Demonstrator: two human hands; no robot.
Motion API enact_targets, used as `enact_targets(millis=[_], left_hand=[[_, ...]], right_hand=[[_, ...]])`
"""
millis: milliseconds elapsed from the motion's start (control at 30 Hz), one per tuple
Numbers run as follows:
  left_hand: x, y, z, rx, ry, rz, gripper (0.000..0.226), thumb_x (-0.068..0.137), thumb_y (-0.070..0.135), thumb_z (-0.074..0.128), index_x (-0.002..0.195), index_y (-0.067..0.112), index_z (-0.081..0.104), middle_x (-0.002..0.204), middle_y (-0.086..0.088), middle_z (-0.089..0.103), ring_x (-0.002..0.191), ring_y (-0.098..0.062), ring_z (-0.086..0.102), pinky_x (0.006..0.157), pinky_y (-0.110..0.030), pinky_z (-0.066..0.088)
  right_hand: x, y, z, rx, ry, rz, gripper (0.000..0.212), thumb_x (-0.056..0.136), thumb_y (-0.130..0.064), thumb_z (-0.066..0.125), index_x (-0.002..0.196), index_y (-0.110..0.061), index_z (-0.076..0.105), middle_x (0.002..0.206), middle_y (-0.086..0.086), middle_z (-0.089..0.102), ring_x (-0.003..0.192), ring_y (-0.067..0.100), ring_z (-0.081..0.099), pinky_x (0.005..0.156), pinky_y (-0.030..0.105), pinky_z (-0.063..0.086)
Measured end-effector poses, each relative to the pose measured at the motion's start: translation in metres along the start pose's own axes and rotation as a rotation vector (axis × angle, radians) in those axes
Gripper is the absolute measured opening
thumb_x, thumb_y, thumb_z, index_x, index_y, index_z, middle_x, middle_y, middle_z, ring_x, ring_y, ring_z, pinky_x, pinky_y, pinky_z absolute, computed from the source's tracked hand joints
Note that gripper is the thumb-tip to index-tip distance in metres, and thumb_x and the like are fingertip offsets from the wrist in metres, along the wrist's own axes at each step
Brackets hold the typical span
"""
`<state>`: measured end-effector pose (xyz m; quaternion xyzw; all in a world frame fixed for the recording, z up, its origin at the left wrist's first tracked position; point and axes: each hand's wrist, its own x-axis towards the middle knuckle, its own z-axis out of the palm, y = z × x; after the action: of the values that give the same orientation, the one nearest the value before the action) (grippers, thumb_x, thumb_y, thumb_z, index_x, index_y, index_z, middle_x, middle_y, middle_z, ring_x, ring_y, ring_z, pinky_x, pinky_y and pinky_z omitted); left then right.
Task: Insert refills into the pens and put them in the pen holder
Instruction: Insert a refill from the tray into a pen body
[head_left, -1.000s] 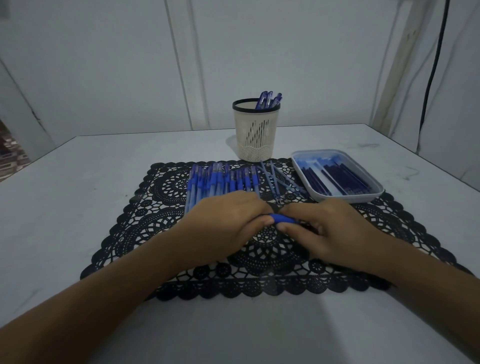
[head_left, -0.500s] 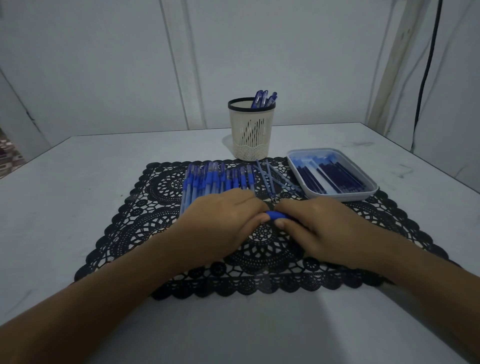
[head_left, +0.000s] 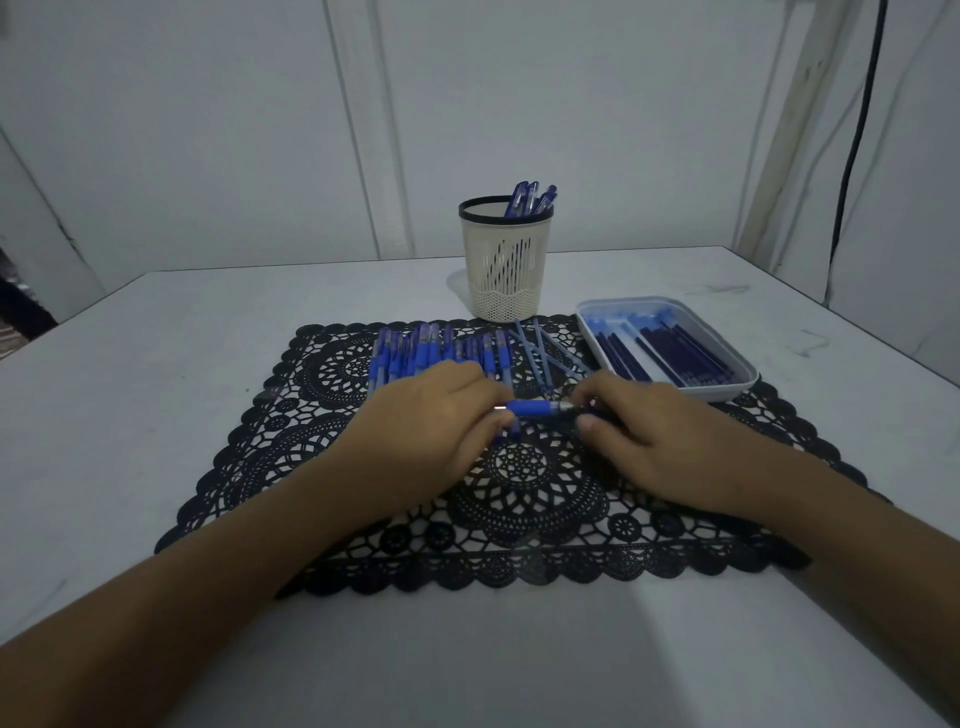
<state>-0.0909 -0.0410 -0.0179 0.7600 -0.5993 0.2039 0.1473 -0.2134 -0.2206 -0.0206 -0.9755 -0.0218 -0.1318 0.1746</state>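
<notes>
Pen (head_left: 535, 408): held level just over the middle of the mat (head_left: 524, 499), between the two hands; its blue grip and metal tip are turned toward the left, its dark end toward the right.
Left hand (head_left: 431, 415): fingers (head_left: 485, 434) curled, the pen's tip end pinched.
Right hand (head_left: 649, 436): fingers (head_left: 587, 423) curled, the dark end gripped.
Row (head_left: 426, 353): many pens laid side by side on the mat's far left part, their near ends covered by the left hand.
Refills (head_left: 540, 353): a few thin ones lie crossed on the mat, between the row and the tray, just beyond the right hand.
Tray (head_left: 727, 392): set at the mat's far right corner; more refills are kept in it (their number cannot be told).
Holder (head_left: 506, 270): upright on the surface (head_left: 156, 415), just past the mat's far edge; a few pens are leaned in it toward its right side.
In the way: the row's right end and the crossed refills lie between the held pen and the holder.
Edges: the surface's far edge is met by the wall (head_left: 208, 130) behind the holder; its right edge runs near the tray, and a black cable (head_left: 857, 130) hangs there.
Open room: wide stretches of surface are seen left of the mat and before its near edge.
</notes>
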Motion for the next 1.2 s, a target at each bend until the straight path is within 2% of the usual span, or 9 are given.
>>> enact_targets(millis=[100, 200, 333, 533, 700, 833, 933, 1033, 1200], left_hand=[[0.0, -0.007, 0.003, -0.011, -0.006, -0.056, 0.039, 0.09, 0.037, 0.032, 0.1, 0.017, 0.064, 0.079, 0.017, 0.04, 0.071, -0.003, 0.038, 0.06, -0.006, 0.025], [0.0, -0.008, 0.004, -0.011, -0.011, -0.059, 0.039, 0.09, 0.037, 0.032, 0.101, 0.017, 0.063, 0.079, 0.017, 0.038, 0.07, -0.002, 0.036, 0.06, -0.007, 0.026], [0.0, -0.007, 0.004, -0.028, -0.004, -0.058, 0.037, 0.09, 0.036, 0.033, 0.1, 0.018, 0.063, 0.078, 0.018, 0.036, 0.07, 0.001, 0.029, 0.059, -0.006, 0.025], [0.0, -0.005, 0.002, -0.09, 0.015, -0.059, 0.041, 0.09, 0.04, 0.032, 0.104, 0.018, 0.063, 0.081, 0.018, 0.042, 0.075, 0.001, 0.034, 0.061, -0.007, 0.029], [0.0, 0.002, -0.002, -0.053, 0.032, 0.028, 0.031, 0.093, 0.033, 0.037, 0.099, 0.018, 0.063, 0.079, 0.021, 0.037, 0.072, 0.001, 0.036, 0.064, -0.01, 0.032], [0.002, -0.001, -0.007, -0.209, -0.088, -0.022, 0.04, 0.091, 0.044, 0.029, 0.097, 0.024, 0.062, 0.066, 0.024, 0.044, 0.068, 0.004, 0.047, 0.06, -0.01, 0.037], [0.005, -0.003, -0.009, -0.327, -0.143, -0.085, 0.043, 0.09, 0.046, 0.031, 0.095, 0.019, 0.065, 0.064, 0.012, 0.054, 0.066, -0.011, 0.051, 0.05, -0.02, 0.035], [0.004, -0.005, -0.009, -0.291, -0.137, -0.09, 0.041, 0.091, 0.042, 0.033, 0.097, 0.018, 0.065, 0.068, 0.011, 0.056, 0.069, -0.008, 0.051, 0.049, -0.018, 0.032], [0.002, -0.007, -0.009, -0.242, -0.148, -0.101, 0.037, 0.091, 0.04, 0.032, 0.105, 0.025, 0.063, 0.07, 0.019, 0.051, 0.073, 0.0, 0.049, 0.054, -0.015, 0.031]], right_hand=[[0.0, 0.01, 0.001, -0.074, 0.026, 0.043, 0.028, 0.095, -0.015, 0.037, 0.119, -0.018, 0.051, 0.107, -0.003, 0.048, 0.092, 0.01, 0.049, 0.075, 0.015, 0.033], [0.002, 0.016, 0.01, -0.212, 0.071, -0.038, 0.033, 0.088, -0.005, 0.053, 0.121, -0.008, 0.056, 0.108, 0.008, 0.049, 0.086, 0.019, 0.053, 0.073, 0.018, 0.035], [0.004, 0.013, 0.011, -0.192, 0.072, -0.083, 0.028, 0.088, -0.011, 0.056, 0.116, -0.009, 0.059, 0.106, 0.005, 0.053, 0.087, 0.017, 0.054, 0.074, 0.015, 0.033], [0.003, -0.002, 0.0, 0.143, 0.362, 0.005, 0.029, 0.093, -0.026, 0.038, 0.103, -0.015, 0.063, 0.086, -0.013, 0.058, 0.08, 0.0, 0.052, 0.073, 0.002, 0.035], [0.002, -0.009, -0.002, 0.295, 0.17, 0.053, 0.03, 0.079, -0.052, 0.038, 0.073, -0.031, 0.058, 0.059, -0.002, 0.054, 0.053, 0.007, 0.045, 0.048, 0.017, 0.034], [0.0, -0.005, -0.003, 0.381, 0.183, 0.008, 0.021, 0.077, -0.046, 0.048, 0.074, -0.029, 0.06, 0.06, -0.01, 0.053, 0.053, 0.004, 0.044, 0.047, 0.013, 0.032], [0.0, -0.005, -0.003, 0.411, 0.194, -0.037, 0.012, 0.077, -0.039, 0.056, 0.079, -0.029, 0.061, 0.067, -0.01, 0.057, 0.057, 0.006, 0.047, 0.05, 0.012, 0.035], [0.001, -0.004, -0.002, 0.459, 0.19, -0.036, 0.023, 0.072, -0.041, 0.061, 0.091, -0.028, 0.061, 0.072, -0.006, 0.059, 0.064, 0.007, 0.053, 0.057, 0.014, 0.042], [0.0, -0.005, -0.003, 0.371, 0.139, 0.043, 0.024, 0.083, -0.044, 0.047, 0.079, -0.027, 0.063, 0.065, 0.0, 0.061, 0.056, 0.01, 0.053, 0.05, 0.013, 0.04]])
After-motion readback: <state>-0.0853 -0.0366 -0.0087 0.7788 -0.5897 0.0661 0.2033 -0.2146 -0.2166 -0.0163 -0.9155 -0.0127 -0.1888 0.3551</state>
